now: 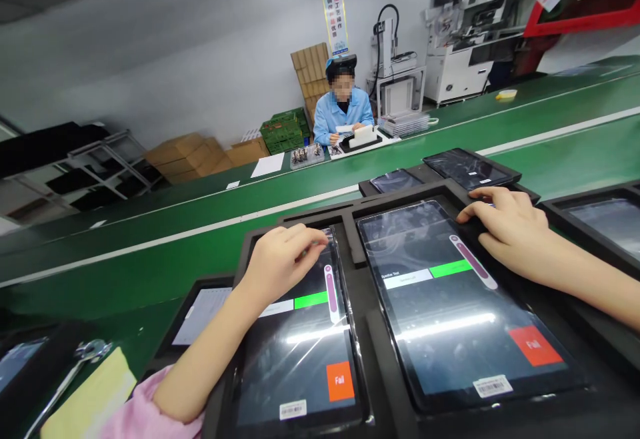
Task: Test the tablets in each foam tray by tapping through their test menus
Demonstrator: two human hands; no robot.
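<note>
Two lit tablets lie side by side in a black foam tray (370,319). Each screen shows a green bar, a pink slider and a red "Fail" box. Over the upper part of the left tablet (310,352) is my left hand (287,259), fingers bent and drawn together near its top right edge; whether they grip anything is hidden. My right hand (510,222) is at the upper right edge of the right tablet (450,319), thumb and fingers apart, fingertips on or just above the edge and holding nothing.
More tablets in black trays lie behind (467,167), at the right (610,219) and at the left (203,312). Yellow paper (90,399) is at lower left. Across the green conveyor (200,222), a person in blue (343,116) sits handling small items.
</note>
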